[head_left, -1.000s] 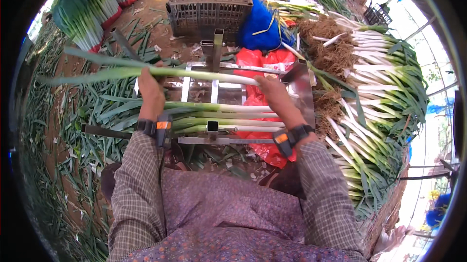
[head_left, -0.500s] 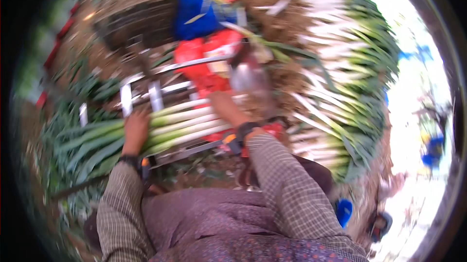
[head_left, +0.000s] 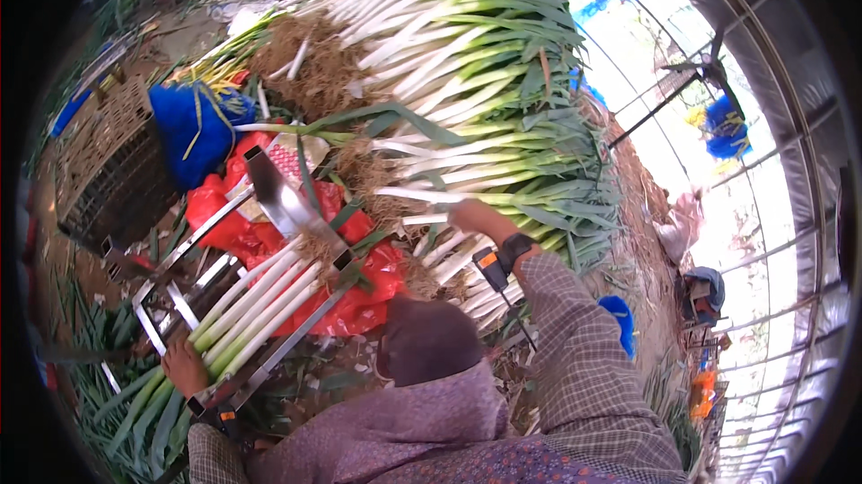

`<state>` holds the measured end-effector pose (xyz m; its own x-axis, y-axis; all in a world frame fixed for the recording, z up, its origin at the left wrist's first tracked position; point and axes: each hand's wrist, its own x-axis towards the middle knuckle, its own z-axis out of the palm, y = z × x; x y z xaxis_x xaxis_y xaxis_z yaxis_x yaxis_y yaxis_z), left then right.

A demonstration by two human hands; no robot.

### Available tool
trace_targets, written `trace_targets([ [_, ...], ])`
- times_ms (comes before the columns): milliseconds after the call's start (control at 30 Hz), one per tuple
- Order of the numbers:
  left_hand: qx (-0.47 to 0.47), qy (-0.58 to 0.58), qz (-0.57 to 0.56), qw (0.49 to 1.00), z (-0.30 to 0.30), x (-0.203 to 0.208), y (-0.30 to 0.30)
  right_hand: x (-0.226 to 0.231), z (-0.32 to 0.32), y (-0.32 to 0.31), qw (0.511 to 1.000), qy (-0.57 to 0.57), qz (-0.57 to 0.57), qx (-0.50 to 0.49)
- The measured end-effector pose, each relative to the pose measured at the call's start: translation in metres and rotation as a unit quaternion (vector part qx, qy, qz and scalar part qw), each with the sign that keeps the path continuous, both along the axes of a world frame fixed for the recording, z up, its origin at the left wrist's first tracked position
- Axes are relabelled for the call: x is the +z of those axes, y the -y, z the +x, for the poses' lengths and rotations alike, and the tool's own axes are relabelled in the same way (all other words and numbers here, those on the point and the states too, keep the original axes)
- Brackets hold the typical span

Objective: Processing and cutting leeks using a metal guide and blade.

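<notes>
A small bundle of leeks (head_left: 260, 304) lies slantwise across a shiny metal frame (head_left: 287, 201), roots toward its upright plate, leaves hanging over the left end. My left hand (head_left: 184, 367) is closed over the green part of these leeks. At the large heap of leeks (head_left: 449, 80), my right hand (head_left: 485, 217) grips a white stalk near the heap's lower edge; its fingertips are partly hidden. Matted brown roots (head_left: 310, 62) line the heap's left side. Each wrist wears a dark band with a small black and orange device.
Red plastic sheeting (head_left: 373, 273) lies under and beside the frame. A brown slatted crate (head_left: 117, 161) stands at the left, with a blue bag (head_left: 184, 129) against it. Cut leaves (head_left: 90, 367) litter the ground at lower left. A blue object (head_left: 618, 322) is beyond my right arm.
My right hand has left the bundle on the frame and moved right to the heap. My left hand stays on the bundle. The view has swung to the right.
</notes>
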<state>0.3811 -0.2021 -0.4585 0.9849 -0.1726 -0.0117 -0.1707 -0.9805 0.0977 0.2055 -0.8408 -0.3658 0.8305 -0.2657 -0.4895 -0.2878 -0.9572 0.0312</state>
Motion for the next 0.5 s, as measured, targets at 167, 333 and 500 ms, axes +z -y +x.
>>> trace_targets([
  [167,0.008,0.033,0.036,0.999,-0.001,-0.003,-0.026,-0.073,-0.042,-0.02,0.805,0.235,0.361,-0.407],
  [333,0.005,-0.021,0.045,0.999,0.0,0.005,0.001,-0.102,-0.011,0.008,0.45,0.5,0.468,-0.574],
  [500,-0.002,-0.013,0.053,0.998,0.006,-0.005,-0.017,-0.101,0.022,0.022,0.409,0.438,0.469,-0.649],
])
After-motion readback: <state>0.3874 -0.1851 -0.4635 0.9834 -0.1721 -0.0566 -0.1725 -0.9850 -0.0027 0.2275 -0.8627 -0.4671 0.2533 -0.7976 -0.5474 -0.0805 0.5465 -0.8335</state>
